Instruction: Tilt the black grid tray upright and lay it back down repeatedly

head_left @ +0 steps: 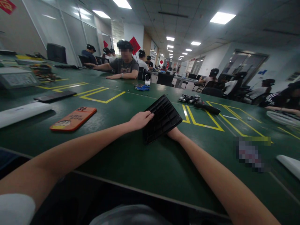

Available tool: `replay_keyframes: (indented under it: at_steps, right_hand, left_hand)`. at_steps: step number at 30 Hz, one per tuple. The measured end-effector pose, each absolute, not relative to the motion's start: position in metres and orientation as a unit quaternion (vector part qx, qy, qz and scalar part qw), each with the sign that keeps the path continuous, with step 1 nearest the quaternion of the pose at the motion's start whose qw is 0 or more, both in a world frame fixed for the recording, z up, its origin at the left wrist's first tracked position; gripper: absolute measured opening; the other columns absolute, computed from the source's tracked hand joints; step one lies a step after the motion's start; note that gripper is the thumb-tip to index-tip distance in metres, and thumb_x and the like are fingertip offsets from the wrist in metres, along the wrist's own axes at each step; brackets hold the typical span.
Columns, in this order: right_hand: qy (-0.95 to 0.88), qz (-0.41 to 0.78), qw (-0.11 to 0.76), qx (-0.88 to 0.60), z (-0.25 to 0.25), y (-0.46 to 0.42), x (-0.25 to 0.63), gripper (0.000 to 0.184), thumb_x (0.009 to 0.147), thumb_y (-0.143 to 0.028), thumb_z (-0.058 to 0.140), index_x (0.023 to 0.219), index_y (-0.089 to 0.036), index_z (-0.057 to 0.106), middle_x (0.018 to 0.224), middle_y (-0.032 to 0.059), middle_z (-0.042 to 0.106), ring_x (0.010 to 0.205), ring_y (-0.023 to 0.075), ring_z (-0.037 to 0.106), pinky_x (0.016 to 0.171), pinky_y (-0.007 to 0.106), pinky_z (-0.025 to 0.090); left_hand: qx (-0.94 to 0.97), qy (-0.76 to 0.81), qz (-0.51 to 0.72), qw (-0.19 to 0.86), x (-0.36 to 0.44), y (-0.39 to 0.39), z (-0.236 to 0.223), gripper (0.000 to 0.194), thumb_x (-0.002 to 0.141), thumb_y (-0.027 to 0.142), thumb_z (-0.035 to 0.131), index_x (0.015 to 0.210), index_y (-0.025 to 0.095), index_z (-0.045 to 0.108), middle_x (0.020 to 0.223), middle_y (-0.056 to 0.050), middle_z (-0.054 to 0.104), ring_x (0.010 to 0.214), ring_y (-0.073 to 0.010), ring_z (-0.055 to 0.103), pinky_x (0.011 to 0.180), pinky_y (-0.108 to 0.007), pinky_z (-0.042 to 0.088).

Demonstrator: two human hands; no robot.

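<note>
While the left hand (142, 120) and right hand (175, 134) hold the black tray (162, 117) at nine and five o'clock, slackening could drop it.

Ceiling lights (222, 18) above black chairs (165, 78); pale walls (133, 35)

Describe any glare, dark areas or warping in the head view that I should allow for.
Head view: ceiling lights blown out white, with a faint sheen on the table; black tray very dark, inner detail hard to read; wide-angle stretching towards the edges; distant people soft; patch at right pixelated, unidentifiable.
</note>
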State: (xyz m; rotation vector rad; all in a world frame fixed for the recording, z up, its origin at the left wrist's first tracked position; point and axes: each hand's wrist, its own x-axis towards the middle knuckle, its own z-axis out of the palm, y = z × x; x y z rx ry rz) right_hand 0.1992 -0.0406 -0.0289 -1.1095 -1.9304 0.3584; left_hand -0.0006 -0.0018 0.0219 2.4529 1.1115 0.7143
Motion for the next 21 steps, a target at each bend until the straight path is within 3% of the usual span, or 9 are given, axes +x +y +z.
replay_keyframes:
  at_steps: [3, 8, 14, 16, 19, 21]
  right_hand:
    - [-0.774, 0.144, 0.429, -0.443, -0.028, -0.042, 0.199, 0.047, 0.084, -0.042, 0.054, 0.128, -0.026, 0.053, 0.139, 0.0048, 0.049, 0.134, 0.0268, 0.034, 0.114, 0.048, 0.018]
    - [-0.768, 0.159, 0.428, -0.449, -0.027, -0.043, 0.199, 0.048, 0.084, -0.042, 0.056, 0.129, -0.027, 0.053, 0.138, 0.0050, 0.050, 0.133, 0.0278, 0.035, 0.113, 0.050, 0.020]
    - [-0.769, 0.155, 0.429, -0.448, -0.026, -0.043, 0.197, 0.045, 0.085, -0.039, 0.054, 0.128, -0.026, 0.054, 0.138, 0.0059, 0.050, 0.132, 0.0277, 0.038, 0.113, 0.050, 0.022]
    - [-0.773, 0.148, 0.431, -0.441, -0.025, -0.044, 0.197, 0.044, 0.086, -0.038, 0.053, 0.128, -0.027, 0.053, 0.138, 0.0052, 0.050, 0.131, 0.0267, 0.039, 0.112, 0.049, 0.024]
    - [-0.785, 0.129, 0.431, -0.426, -0.025, -0.042, 0.198, 0.045, 0.086, -0.040, 0.052, 0.129, -0.025, 0.052, 0.140, 0.0062, 0.047, 0.132, 0.0264, 0.038, 0.112, 0.049, 0.023]
    - [-0.792, 0.116, 0.425, -0.422, -0.027, -0.041, 0.199, 0.046, 0.087, -0.041, 0.051, 0.129, -0.024, 0.053, 0.140, 0.0074, 0.047, 0.132, 0.0265, 0.038, 0.112, 0.049, 0.022]
  left_hand:
    - [0.884, 0.384, 0.216, 0.157, -0.003, -0.002, 0.025, 0.019, 0.088, 0.032, 0.042, 0.083, 0.018, 0.055, 0.071, -0.002, 0.058, 0.065, -0.0165, 0.053, 0.060, -0.027, 0.036]
    - [0.883, 0.405, 0.201, 0.129, 0.000, 0.001, 0.025, 0.035, 0.091, 0.037, 0.033, 0.070, 0.018, 0.053, 0.069, -0.004, 0.057, 0.066, -0.0176, 0.054, 0.062, -0.028, 0.036]
    - [0.869, 0.402, 0.242, 0.157, 0.000, 0.001, 0.026, 0.022, 0.085, 0.034, 0.047, 0.071, 0.018, 0.053, 0.068, -0.004, 0.057, 0.065, -0.0175, 0.054, 0.061, -0.028, 0.038]
    - [0.823, 0.421, 0.280, 0.257, -0.001, 0.001, 0.028, 0.014, 0.081, 0.029, 0.050, 0.072, 0.018, 0.050, 0.064, -0.002, 0.054, 0.059, -0.0146, 0.052, 0.055, -0.025, 0.037]
    - [0.663, 0.436, 0.314, 0.522, -0.001, 0.001, 0.033, 0.007, 0.078, 0.021, 0.048, 0.073, 0.017, 0.045, 0.063, -0.001, 0.052, 0.052, -0.0111, 0.048, 0.046, -0.021, 0.034]
    - [0.562, 0.416, 0.321, 0.639, -0.001, 0.001, 0.035, 0.007, 0.075, 0.019, 0.049, 0.071, 0.017, 0.043, 0.064, -0.002, 0.051, 0.050, -0.0094, 0.046, 0.043, -0.019, 0.031]
